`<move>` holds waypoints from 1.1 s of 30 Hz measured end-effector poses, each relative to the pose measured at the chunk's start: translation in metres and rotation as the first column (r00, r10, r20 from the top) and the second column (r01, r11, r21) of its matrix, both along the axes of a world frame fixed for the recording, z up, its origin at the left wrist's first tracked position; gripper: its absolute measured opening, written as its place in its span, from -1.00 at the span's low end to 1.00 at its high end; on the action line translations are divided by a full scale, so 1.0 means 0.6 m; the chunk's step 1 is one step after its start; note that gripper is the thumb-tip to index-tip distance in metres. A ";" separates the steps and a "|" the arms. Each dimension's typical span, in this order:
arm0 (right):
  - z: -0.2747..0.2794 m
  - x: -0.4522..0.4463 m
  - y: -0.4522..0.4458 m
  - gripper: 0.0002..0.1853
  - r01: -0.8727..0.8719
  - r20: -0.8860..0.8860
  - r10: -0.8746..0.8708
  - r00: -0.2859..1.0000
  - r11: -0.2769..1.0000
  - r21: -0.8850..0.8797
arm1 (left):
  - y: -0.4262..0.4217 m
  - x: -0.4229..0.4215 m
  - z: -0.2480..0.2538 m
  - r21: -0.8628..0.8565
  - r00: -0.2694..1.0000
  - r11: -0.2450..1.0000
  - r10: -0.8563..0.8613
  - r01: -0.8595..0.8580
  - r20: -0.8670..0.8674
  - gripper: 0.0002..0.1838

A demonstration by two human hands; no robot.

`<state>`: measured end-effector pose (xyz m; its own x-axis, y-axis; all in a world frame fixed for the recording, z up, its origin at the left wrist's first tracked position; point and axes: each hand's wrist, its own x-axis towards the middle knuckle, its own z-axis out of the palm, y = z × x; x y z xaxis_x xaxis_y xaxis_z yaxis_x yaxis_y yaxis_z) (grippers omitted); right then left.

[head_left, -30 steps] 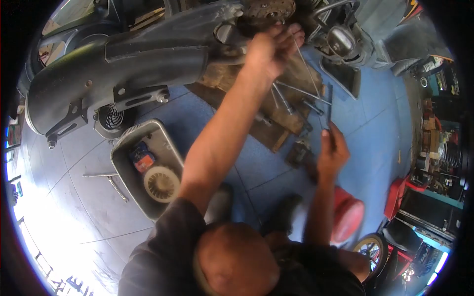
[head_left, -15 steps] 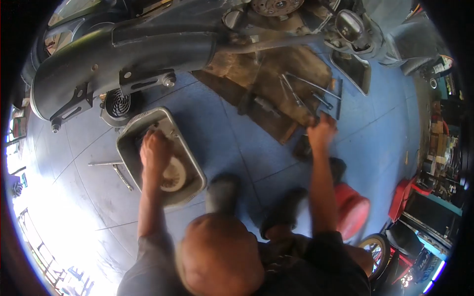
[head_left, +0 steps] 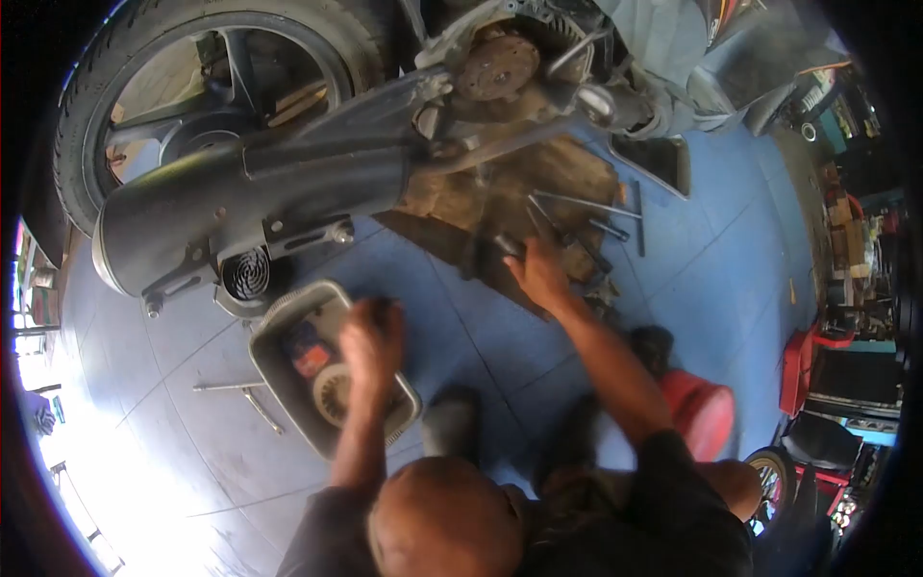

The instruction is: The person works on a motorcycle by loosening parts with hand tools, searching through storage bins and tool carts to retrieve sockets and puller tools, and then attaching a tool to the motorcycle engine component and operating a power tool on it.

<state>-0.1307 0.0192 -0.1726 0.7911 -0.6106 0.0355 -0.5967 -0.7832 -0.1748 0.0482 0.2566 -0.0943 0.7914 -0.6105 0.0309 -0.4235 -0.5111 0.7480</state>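
Note:
My left hand is over the right rim of a grey plastic basin. Its fingers are curled in and blurred; a dark bit shows at the fingertips, too unclear to name. In the basin lie a pale round finned part and a red and blue item. My right hand reaches over a stained cardboard sheet, thumb and fingers apart. Close to its fingertips lies a short dark cylindrical piece. Beyond it are a dark slender tool and a long T-handle wrench.
A motorbike's exhaust muffler and rear wheel stand ahead on the left. Another T-handle wrench lies left of the basin. A dark tray sits beyond the cardboard; a red stool is at my right.
My left hand has lifted from inside the basin to its right rim, uncovering the red and blue item. My right hand has moved left and forward over the cardboard. The view has shifted.

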 end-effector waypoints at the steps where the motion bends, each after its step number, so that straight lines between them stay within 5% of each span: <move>1: 0.016 0.007 0.000 -0.58 0.062 0.219 -0.080 0.972 0.994 0.086 | -0.027 -0.014 0.019 -0.081 0.989 0.996 -0.048 0.037 -0.139 -0.74; 3: 0.094 0.033 0.003 -0.58 0.086 0.414 -0.157 0.897 0.979 0.186 | -0.095 -0.024 0.009 -0.287 0.893 0.943 -0.271 0.170 -0.359 -0.66; 5: 0.242 0.087 0.022 -0.56 0.138 0.413 -0.571 0.709 0.687 0.714 | -0.193 -0.030 0.038 -0.487 0.818 0.869 -0.339 0.084 -0.465 -0.63; 7: 0.294 0.133 0.009 -0.55 0.100 0.477 -0.718 0.507 0.599 0.795 | -0.278 -0.019 0.079 -0.554 0.493 0.815 -0.416 -0.172 -0.765 -0.65; 8: 0.311 0.149 -0.006 -0.62 -0.011 0.481 -0.755 0.445 0.532 0.846 | -0.314 -0.006 0.091 -0.563 0.491 0.809 -0.425 -0.171 -0.760 -0.65; 10: 0.320 0.177 -0.024 -0.66 -0.036 0.485 -0.775 0.405 0.516 0.856 | -0.365 0.017 0.109 -0.618 0.146 0.670 -0.621 -0.412 -0.770 -0.71; 13: 0.332 0.199 -0.044 -0.73 -0.096 0.492 -0.802 0.341 0.490 0.866 | -0.395 0.025 0.125 -0.635 0.182 0.585 -0.647 -0.505 -0.740 -0.76; 17: 0.342 0.212 -0.048 -0.83 -0.184 0.460 -0.835 0.301 0.422 0.888 | -0.391 0.030 0.155 -0.597 0.157 0.665 -0.599 -0.449 -0.785 -0.80; 20: 0.342 0.207 -0.058 -0.88 -0.266 0.387 -0.882 0.269 0.318 0.910 | -0.399 0.017 0.156 -0.592 0.207 0.610 -0.584 -0.526 -0.785 -0.79; 23: 0.325 0.200 -0.075 -0.72 -0.338 0.365 -0.883 0.296 0.261 0.904 | -0.405 0.016 0.151 -0.565 0.145 0.567 -0.618 -0.600 -0.773 -0.73; 24: 0.330 0.199 -0.075 -0.86 -0.323 0.321 -0.902 0.290 0.223 0.920 | -0.407 0.017 0.144 -0.563 0.142 0.566 -0.618 -0.602 -0.773 -0.73; 25: 0.329 0.198 -0.077 -0.86 -0.320 0.321 -0.900 0.295 0.224 0.920 | -0.409 0.020 0.135 -0.588 0.124 0.579 -0.645 -0.565 -0.754 -0.78; 27: 0.327 0.199 -0.072 -0.75 -0.145 0.503 -0.735 0.455 0.496 0.856 | -0.413 0.022 0.127 -0.609 0.106 0.591 -0.666 -0.528 -0.738 -0.78; 28: 0.338 0.197 -0.066 -0.63 0.206 0.467 -0.615 0.635 0.717 0.666 | -0.416 0.020 0.128 -0.582 0.054 0.544 -0.701 -0.605 -0.712 -0.79; 29: 0.339 0.198 -0.062 -0.63 0.206 0.466 -0.615 0.636 0.718 0.665 | -0.419 0.018 0.129 -0.544 0.006 0.496 -0.736 -0.677 -0.677 -0.80; 31: 0.341 0.206 -0.046 -0.54 0.328 0.536 -0.317 0.782 0.941 0.078 | -0.411 0.021 0.144 -0.538 -0.036 0.528 -0.735 -0.658 -0.677 -0.80; 33: 0.343 0.209 -0.037 -0.58 0.334 0.543 -0.346 0.765 0.934 0.125 | -0.400 0.030 0.154 -0.527 -0.118 0.587 -0.729 -0.615 -0.674 -0.81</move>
<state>-0.0052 -0.0027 0.0333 0.3823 -0.8412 0.3825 -0.6217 -0.5404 -0.5670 0.0660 0.0168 -0.0020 0.3057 -0.9245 -0.2278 0.9476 0.2721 0.1673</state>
